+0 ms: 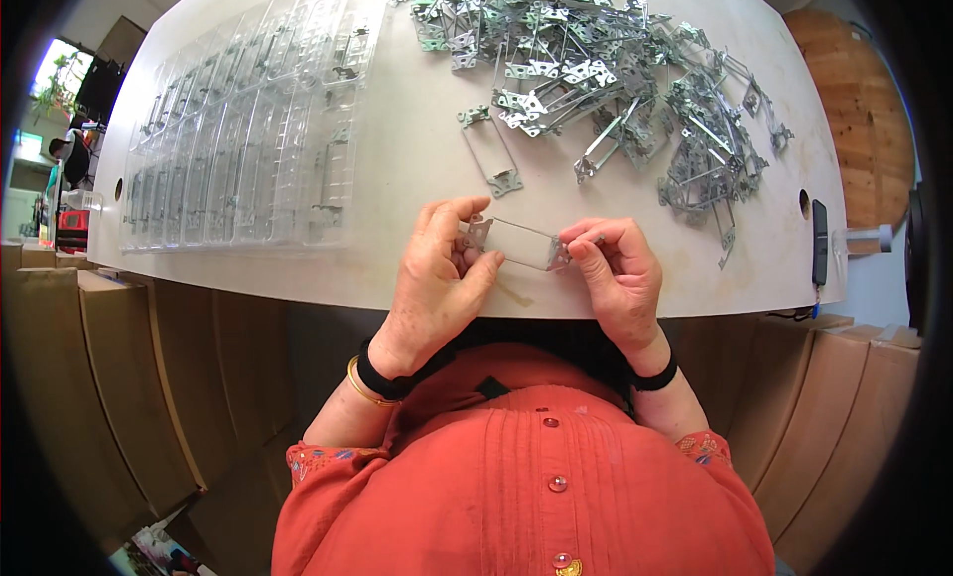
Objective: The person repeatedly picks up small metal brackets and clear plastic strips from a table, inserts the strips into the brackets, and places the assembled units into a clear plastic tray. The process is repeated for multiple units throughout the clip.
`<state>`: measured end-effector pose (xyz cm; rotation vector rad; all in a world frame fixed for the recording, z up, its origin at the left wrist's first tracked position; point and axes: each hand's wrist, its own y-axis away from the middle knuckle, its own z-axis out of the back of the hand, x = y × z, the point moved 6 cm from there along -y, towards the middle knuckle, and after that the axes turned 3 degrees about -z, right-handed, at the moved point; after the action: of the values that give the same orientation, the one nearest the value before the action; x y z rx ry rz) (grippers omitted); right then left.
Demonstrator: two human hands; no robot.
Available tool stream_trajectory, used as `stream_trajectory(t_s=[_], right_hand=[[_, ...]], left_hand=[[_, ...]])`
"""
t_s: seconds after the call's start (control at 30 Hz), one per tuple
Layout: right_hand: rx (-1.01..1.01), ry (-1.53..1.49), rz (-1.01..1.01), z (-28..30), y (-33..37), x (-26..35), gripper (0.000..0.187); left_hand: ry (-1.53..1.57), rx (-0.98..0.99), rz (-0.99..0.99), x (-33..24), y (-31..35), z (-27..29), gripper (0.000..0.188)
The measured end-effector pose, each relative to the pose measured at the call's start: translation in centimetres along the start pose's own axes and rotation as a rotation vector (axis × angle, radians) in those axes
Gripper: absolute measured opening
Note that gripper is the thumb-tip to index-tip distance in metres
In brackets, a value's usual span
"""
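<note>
Bracket (526, 228) in both hands, just on the near side of the pile (576, 80). Left hand (437, 278): thumb and fingers gripping one end. Right hand (623, 276): thumb and forefinger pinching the other end. Loose bracket (505, 182) just off pile's near-left edge; clear trays (283, 224) well left of pile.

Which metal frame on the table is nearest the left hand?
The lone frame just beyond the left hand, left of the pile; the others are farther off.
</note>
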<state>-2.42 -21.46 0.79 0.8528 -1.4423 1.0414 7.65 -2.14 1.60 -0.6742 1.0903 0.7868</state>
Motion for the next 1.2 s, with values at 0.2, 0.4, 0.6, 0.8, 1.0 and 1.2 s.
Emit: stream_trajectory(t_s=[0.2,0.4,0.6,0.8,1.0,1.2], right_hand=[[0.045,-0.054,-0.024,-0.3,0.2,0.0,0.013],[0.082,0.078,0.003,-0.3,0.2,0.0,0.012],[0.080,0.137,0.008,-0.3,0.1,0.2,0.014],[0.075,0.165,0.001,-0.4,0.0,0.2,0.015],[0.059,0.151,-0.016,-0.2,0.0,0.1,0.016],[0.084,0.139,0.000,-0.4,-0.1,0.4,0.014]], left_hand=[[0.000,-0.044,0.026,0.3,-0.3,0.3,0.057],[-0.020,-0.080,0.037,0.4,-0.2,0.4,0.054],[-0.021,-0.116,0.062,0.4,0.0,0.4,0.050],[0.100,-0.187,0.079,1.5,0.9,0.3,0.043],[-0.131,-0.158,0.003,0.0,1.2,0.8,0.023],[0.064,-0.004,0.146,-1.1,1.7,-1.2,0.023]])
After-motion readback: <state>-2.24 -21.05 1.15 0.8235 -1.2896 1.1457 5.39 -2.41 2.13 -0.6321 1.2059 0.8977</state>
